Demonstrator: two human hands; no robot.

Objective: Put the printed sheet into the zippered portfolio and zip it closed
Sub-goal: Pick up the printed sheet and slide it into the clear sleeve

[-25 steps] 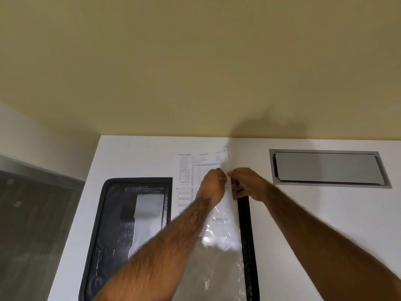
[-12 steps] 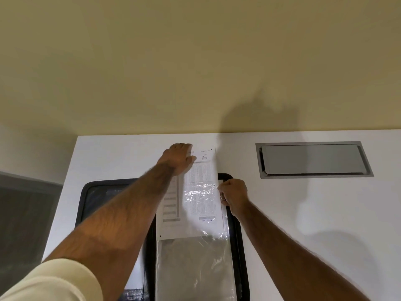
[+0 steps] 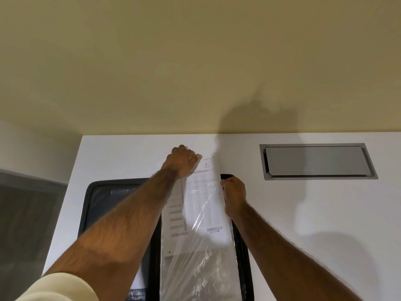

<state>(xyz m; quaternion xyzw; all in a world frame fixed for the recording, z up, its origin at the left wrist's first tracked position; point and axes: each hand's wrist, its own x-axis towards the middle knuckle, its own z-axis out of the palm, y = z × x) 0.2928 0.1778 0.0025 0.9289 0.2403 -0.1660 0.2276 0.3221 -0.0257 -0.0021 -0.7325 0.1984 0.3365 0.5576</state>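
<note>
A black zippered portfolio [image 3: 95, 198] lies open on the white desk [image 3: 303, 213]. Its right half holds a clear plastic sleeve [image 3: 195, 272]. The printed sheet [image 3: 204, 203] lies partly inside that sleeve, with its top end sticking out past the portfolio's far edge. My left hand [image 3: 182, 162] grips the sheet's top left corner with curled fingers. My right hand [image 3: 234, 192] pinches the sleeve's right edge near the portfolio's top right corner. The lower part of the portfolio is hidden behind my forearms.
A grey cable hatch [image 3: 316, 161] is set into the desk at the back right. A beige wall [image 3: 195, 61] rises behind the desk. The desk's left edge [image 3: 63, 213] drops to a dark floor.
My left hand has moved from the sleeve opening up to the sheet's top left corner. My right hand stays at the sleeve's right edge. The camera has tilted slightly.
</note>
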